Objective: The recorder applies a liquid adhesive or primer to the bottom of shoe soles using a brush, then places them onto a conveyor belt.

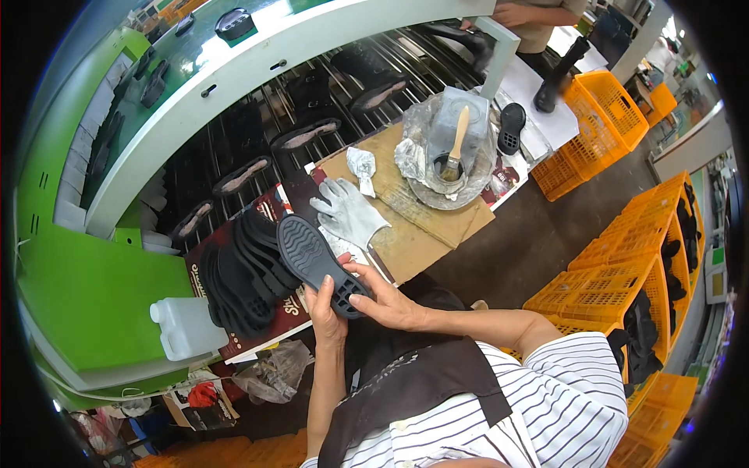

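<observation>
Between my two hands is a black shoe sole, its ridged tread side facing up. My left hand grips its near left edge, thumb on the tread. My right hand holds the heel end from the right, its thumb by the open grid of the heel. Left of it, a row of black soles leans together on a dark red printed board. A pale grey glove lies just beyond the held sole, with a crumpled white wad behind it.
On cardboard stands a plastic-lined basin with a brush. Black boots lie on the roller conveyor under a pale frame. A white jug sits left. Orange crates line the right. Another person's hand shows at the far side.
</observation>
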### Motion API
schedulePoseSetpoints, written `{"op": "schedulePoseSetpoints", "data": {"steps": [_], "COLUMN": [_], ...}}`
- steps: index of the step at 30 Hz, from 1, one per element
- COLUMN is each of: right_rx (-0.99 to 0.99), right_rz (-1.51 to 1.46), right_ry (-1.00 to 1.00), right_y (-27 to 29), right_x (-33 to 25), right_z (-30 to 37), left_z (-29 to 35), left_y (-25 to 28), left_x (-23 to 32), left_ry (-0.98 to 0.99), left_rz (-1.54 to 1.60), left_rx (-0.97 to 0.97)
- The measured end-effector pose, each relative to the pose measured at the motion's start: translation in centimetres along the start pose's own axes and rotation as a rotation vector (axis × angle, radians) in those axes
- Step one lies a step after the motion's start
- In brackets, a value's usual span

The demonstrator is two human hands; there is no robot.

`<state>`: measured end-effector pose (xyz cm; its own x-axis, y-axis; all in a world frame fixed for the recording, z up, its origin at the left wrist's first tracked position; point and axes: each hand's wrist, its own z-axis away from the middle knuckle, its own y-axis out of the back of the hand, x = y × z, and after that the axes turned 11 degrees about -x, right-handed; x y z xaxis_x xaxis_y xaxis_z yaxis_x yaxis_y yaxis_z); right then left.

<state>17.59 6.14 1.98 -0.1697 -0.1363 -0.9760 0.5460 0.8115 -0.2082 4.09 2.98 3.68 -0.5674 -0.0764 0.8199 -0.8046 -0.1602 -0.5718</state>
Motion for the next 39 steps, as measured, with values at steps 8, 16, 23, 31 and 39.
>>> {"op": "schedulePoseSetpoints", "data": {"steps": [8,16,23,31,39], "right_rx": [-0.143,-0.218,-0.240,0.729,0.887], "right_rz": [0.077,0.097,0.441,0.607,0.947], "right_ry": [-0.050,-0.147,-0.052,0.054,-0.202], "right_y": [0.0,0.2,2.0,13.6,23.8], "right_x": [-0.3,0.1,-2.4,-7.2,-8.0], "right_z": [-0.4,-0.6,-0.3,1.4,-0.1], "left_z": [0.6,1.2,1.5,1.9,2.1], "left_y": [1.8,2.8,2.4,3.9,3.6], "left_x": [-0.5,-0.2,0.5,0.2,-0.2], "left_ry": [-0.081,-0.081,-0.066,-0.091,-0.041], "left_rz": [-0.061,0.086,0.206,0.213,0.328], "left_rx": [0.064,0.019,-0.011,-0.082,-0.106]}}
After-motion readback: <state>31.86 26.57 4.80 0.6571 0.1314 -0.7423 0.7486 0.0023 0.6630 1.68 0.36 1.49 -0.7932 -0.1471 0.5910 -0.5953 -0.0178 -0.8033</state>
